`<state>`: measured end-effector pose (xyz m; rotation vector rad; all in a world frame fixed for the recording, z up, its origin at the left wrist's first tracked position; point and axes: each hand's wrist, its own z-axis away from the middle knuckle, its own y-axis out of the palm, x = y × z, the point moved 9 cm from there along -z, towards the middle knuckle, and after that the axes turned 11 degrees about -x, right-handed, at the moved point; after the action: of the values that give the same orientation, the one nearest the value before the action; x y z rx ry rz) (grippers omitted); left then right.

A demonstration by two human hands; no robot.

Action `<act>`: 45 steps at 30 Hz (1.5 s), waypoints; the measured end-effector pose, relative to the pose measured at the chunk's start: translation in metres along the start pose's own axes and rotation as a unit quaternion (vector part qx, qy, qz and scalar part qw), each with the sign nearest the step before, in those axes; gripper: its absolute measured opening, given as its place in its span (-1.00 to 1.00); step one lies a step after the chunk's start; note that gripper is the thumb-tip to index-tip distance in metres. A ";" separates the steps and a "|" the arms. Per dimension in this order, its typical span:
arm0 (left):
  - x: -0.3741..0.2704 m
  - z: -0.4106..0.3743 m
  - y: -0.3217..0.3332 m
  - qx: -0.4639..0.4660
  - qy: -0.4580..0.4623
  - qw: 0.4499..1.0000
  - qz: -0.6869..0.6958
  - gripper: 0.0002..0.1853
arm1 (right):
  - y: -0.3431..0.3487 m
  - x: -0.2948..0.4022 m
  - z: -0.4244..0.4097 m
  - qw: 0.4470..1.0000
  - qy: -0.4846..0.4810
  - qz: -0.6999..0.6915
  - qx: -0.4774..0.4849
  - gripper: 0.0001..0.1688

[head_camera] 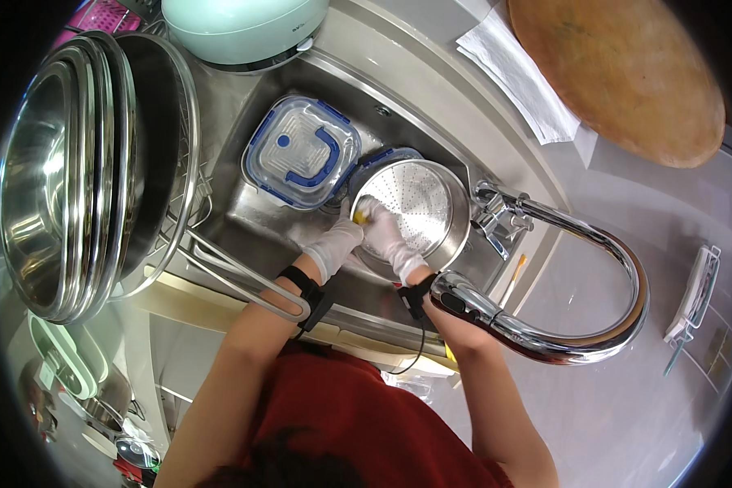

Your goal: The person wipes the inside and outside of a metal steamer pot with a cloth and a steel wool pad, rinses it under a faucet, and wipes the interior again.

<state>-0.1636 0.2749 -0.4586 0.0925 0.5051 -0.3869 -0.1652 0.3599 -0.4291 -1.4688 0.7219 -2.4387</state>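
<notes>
A perforated stainless steel steamer pan (427,195) lies tilted in the metal sink (244,210). My gloved left hand (337,238) is at its near left rim; the fingers seem to grip the rim, though the hold is partly hidden. Inside the pan, my gloved right hand (383,232) is closed on a small yellow sponge or scrubber (359,217), most of it covered by the fingers. To the left rests a clear square food container with a blue-trimmed lid (305,149). Another blue-edged lid or container (381,160) shows partly from behind the pan.
The curved chrome faucet (585,341) arches at the right, its spray head near my right wrist. Stacked steel bowls (67,183) stand in a wire rack (192,140) at the left. A mint-green appliance (244,30) is behind the sink; a round wooden board (622,73) is at upper right.
</notes>
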 end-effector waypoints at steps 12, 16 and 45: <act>-0.010 0.028 -0.015 -0.036 -0.044 0.998 -0.038 -0.15 | -0.126 -0.124 -0.029 0.794 0.264 -0.450 -0.313 -0.76; -0.012 0.027 -0.015 -0.013 -0.037 0.998 -0.043 -0.12 | -0.145 -0.120 -0.018 0.893 0.257 -0.199 -0.312 -0.70; -0.033 0.047 -0.016 0.012 -0.074 0.988 0.132 -0.02 | -0.070 0.000 0.065 0.790 0.038 0.553 0.261 -0.64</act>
<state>-0.1747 0.2627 -0.4018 0.1515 0.3358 -0.1382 -0.1032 0.4004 -0.3688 -0.4533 0.5812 -1.5378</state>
